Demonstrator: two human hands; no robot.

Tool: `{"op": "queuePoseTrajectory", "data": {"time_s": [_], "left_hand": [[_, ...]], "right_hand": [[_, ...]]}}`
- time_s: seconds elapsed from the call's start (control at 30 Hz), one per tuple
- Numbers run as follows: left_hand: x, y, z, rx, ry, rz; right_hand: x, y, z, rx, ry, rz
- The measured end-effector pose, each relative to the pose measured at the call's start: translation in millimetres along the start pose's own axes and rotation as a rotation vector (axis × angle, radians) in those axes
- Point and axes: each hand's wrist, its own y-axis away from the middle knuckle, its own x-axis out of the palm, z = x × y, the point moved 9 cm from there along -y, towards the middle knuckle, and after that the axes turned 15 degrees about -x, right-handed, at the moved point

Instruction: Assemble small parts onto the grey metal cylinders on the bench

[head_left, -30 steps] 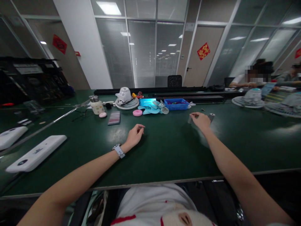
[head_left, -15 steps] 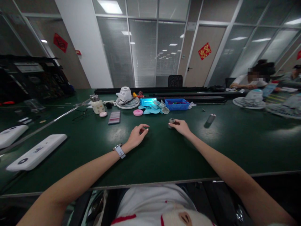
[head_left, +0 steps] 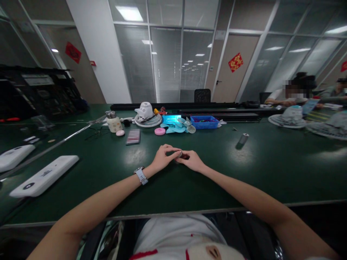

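A small grey metal-looking cylinder (head_left: pixel 179 154) is pinched between my two hands over the middle of the green table; most of it is hidden by fingers. My left hand (head_left: pixel 162 159), with a watch on its wrist, closes on it from the left with thumb and fingertips. From the other side, the thumb and fingers of my right hand (head_left: pixel 192 160) grip it. Further right, a silver cylinder (head_left: pixel 244 138) stands by itself on the table.
Behind my hands are a pink round case (head_left: pixel 159 131), pale blue fan blades (head_left: pixel 176 127), a blue basket (head_left: pixel 204 122) and a white fan part (head_left: pixel 146 111). A patterned jar (head_left: pixel 114 124) and a white device (head_left: pixel 45 176) are on the left. People sit far right.
My right hand has brought the small cylinder left and nearer to me. My left hand has moved slightly right and now closes on it too.
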Motion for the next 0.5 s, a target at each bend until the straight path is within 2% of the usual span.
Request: {"op": "queuePoseTrajectory", "data": {"time_s": [0.2,0.33,0.43,0.5], "left_hand": [[-12.1,0,-8,-0.002,0.011,-0.104],[-21.7,-3,3,-0.025,-0.008,-0.142],[-16.1,-8,19,-0.03,-0.094,-0.078],[-6.1,-9,29,-0.019,-0.154,0.008]], "right_hand": [[0,0,6,-0.009,0.026,0.011],[1,2,10,-0.024,0.018,0.009],[-1,2,10,-0.028,0.025,-0.004],[-12,1,4,-0.006,0.069,-0.034]]}}
